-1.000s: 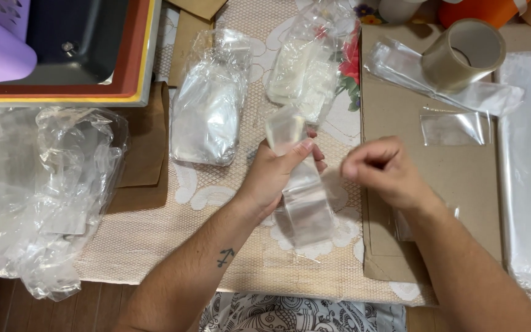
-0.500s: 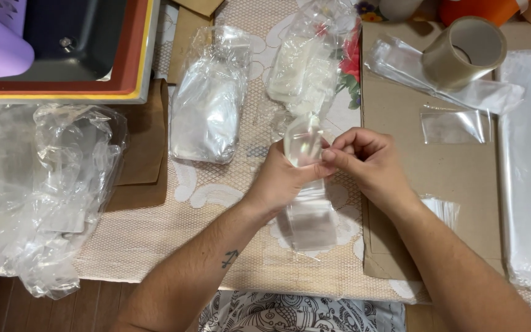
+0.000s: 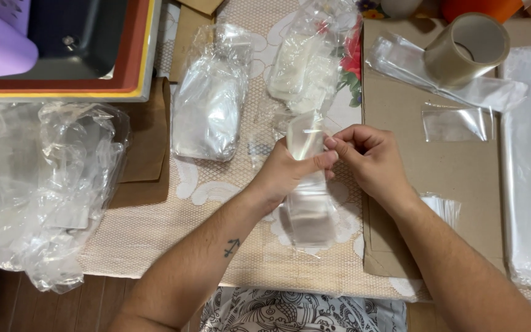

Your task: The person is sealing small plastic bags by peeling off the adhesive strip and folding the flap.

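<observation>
My left hand (image 3: 287, 172) grips a small clear plastic bag (image 3: 305, 140) upright between thumb and fingers over the middle of the table. My right hand (image 3: 370, 161) meets it from the right, its fingertips pinching the same bag near its upper edge. Below the hands a small stack of flat clear bags (image 3: 310, 212) lies on the woven mat (image 3: 216, 246). Both forearms reach in from the bottom edge.
Crumpled clear plastic (image 3: 44, 184) is heaped at the left. Two filled clear packets (image 3: 207, 104) (image 3: 305, 64) lie beyond the hands. A tape roll (image 3: 467, 48) and loose clear sleeves (image 3: 456, 123) rest on brown cardboard (image 3: 437, 184) at right. A coloured tray (image 3: 62, 92) sits top left.
My hands, apart a second ago, have come together on the small bag. The left hand has raised it upright and the right hand has moved left onto its top.
</observation>
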